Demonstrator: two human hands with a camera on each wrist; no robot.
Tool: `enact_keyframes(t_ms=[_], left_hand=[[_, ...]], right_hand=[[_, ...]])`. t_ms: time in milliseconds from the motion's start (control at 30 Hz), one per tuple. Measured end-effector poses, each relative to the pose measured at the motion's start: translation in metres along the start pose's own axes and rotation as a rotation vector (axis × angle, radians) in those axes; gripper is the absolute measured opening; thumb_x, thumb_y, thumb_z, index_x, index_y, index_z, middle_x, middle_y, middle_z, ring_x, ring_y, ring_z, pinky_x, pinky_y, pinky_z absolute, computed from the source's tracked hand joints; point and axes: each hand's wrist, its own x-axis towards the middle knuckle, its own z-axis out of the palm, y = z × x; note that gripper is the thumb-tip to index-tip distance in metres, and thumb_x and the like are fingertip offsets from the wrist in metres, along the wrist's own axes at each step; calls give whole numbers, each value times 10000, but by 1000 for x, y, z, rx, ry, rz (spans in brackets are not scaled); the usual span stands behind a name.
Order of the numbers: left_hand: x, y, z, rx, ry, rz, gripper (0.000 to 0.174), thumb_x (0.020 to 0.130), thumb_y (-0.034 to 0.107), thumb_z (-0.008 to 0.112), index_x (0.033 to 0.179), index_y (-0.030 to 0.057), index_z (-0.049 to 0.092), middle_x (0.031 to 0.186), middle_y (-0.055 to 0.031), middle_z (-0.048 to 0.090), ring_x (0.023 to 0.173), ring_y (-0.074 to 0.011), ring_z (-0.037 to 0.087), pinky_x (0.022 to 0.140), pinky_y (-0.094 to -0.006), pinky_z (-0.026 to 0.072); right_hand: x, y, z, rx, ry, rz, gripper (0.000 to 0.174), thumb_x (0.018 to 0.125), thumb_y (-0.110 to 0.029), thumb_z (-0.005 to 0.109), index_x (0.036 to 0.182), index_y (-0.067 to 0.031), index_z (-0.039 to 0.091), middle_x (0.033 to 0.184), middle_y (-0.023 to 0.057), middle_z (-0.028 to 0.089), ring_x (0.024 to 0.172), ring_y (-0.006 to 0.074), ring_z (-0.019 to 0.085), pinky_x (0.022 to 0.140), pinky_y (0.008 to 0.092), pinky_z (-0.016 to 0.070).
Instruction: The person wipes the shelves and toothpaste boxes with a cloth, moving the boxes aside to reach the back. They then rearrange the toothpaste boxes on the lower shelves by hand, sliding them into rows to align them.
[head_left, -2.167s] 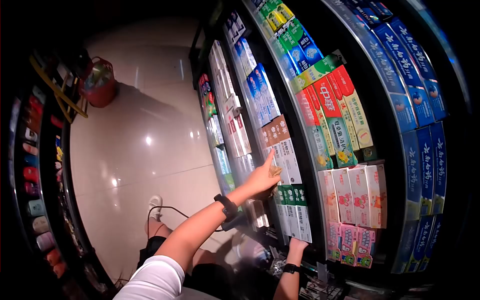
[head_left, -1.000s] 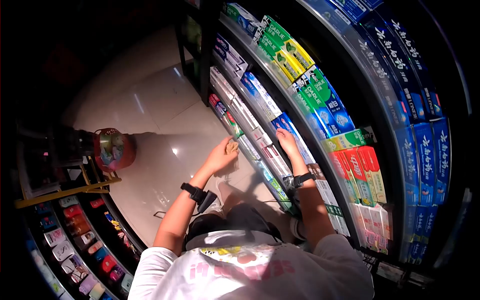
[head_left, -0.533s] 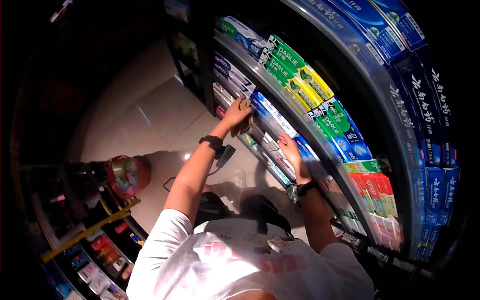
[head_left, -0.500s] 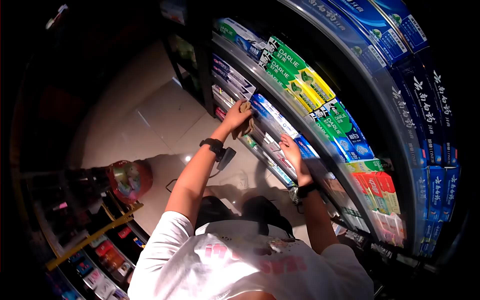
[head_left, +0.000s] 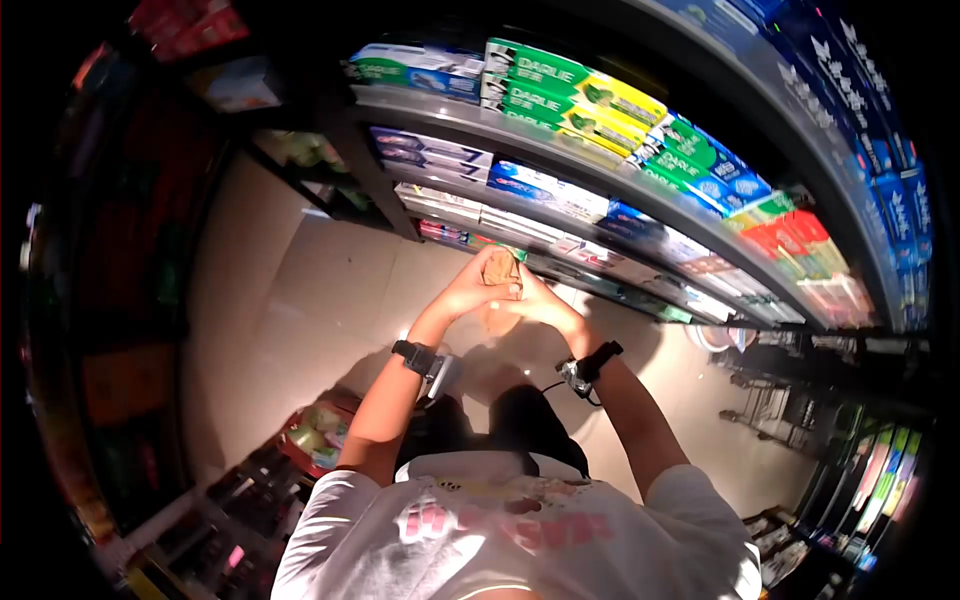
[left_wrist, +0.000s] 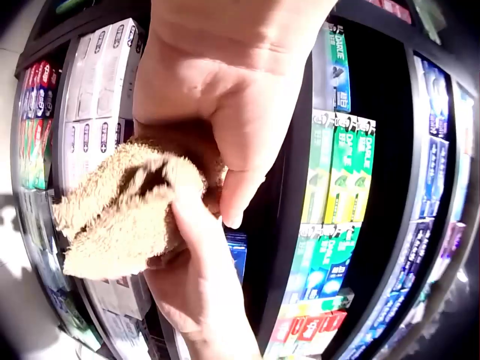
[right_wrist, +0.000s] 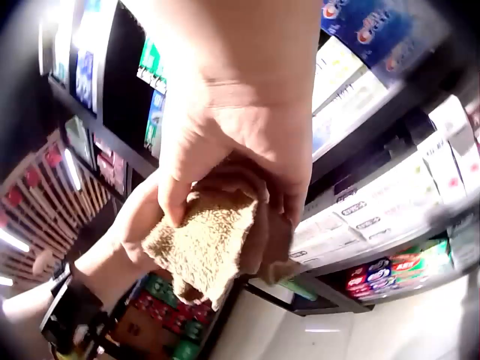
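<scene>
A folded tan cloth (head_left: 499, 270) with a fuzzy, towel-like surface is held between my two hands in front of the toothpaste shelf. My left hand (head_left: 468, 292) grips it from the left, and my right hand (head_left: 543, 302) meets it from the right with the thumb over the cloth. In the left wrist view the cloth (left_wrist: 124, 217) hangs out in thick folds past the fingers. The right wrist view shows the cloth (right_wrist: 206, 240) bunched under my right hand (right_wrist: 240, 142), whose fingers curl round it; part of its far side is hidden.
Shelves of toothpaste boxes (head_left: 550, 90) run across the far side, with a dark shelf edge (head_left: 440, 108) just beyond the hands. A red basket with goods (head_left: 312, 438) stands at lower left. Pale tiled floor (head_left: 280, 330) lies below; more racks (head_left: 870, 480) stand at right.
My right hand has left the shelf boxes and come to the cloth that my left hand held alone. Both hands are now together before my body, and the head view has turned.
</scene>
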Motion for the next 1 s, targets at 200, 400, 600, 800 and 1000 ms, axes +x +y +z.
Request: enact_keyframes(t_ms=[200, 400, 600, 800, 1000], left_hand=[[11, -66, -9, 76, -119, 35, 631, 779, 16, 640, 1321, 49, 318, 1159, -74, 493, 1097, -152, 463, 933, -294, 381], [54, -150, -57, 204, 57, 181, 419, 832, -42, 495, 1234, 48, 416, 1123, -74, 518, 1046, -144, 486, 899, -273, 386], [108, -204, -142, 194, 261, 376, 422, 765, -84, 419, 1170, 16, 479, 1106, -79, 521, 1004, -150, 505, 877, -270, 404], [116, -211, -189, 731, 355, 686, 384, 676, -14, 520, 1059, -14, 542, 962, -100, 535, 883, -183, 532, 792, -273, 424], [124, -245, -200, 878, 394, 902, 363, 644, -33, 553, 1007, -26, 532, 908, -153, 522, 804, -289, 526, 725, -310, 431]], right_hand=[[-2, 74, -28, -37, 101, -4, 460, 730, -35, 657, 1137, 16, 449, 1039, 78, 554, 987, 130, 509, 868, 289, 421], [39, 169, -58, -9, 157, 49, 364, 757, 16, 554, 1115, 17, 486, 940, 23, 544, 852, 80, 491, 766, 259, 432], [139, 221, -54, -595, 429, -419, 350, 664, -83, 644, 964, 8, 490, 909, 161, 506, 844, 337, 515, 742, 364, 439], [184, 245, -67, -1002, 337, -833, 336, 568, -128, 691, 864, -24, 573, 1063, 121, 534, 1002, 304, 500, 830, 388, 442], [192, 260, -53, -1359, 702, -816, 242, 621, -165, 690, 827, -50, 635, 1378, 125, 360, 1302, 365, 248, 1032, 543, 214]])
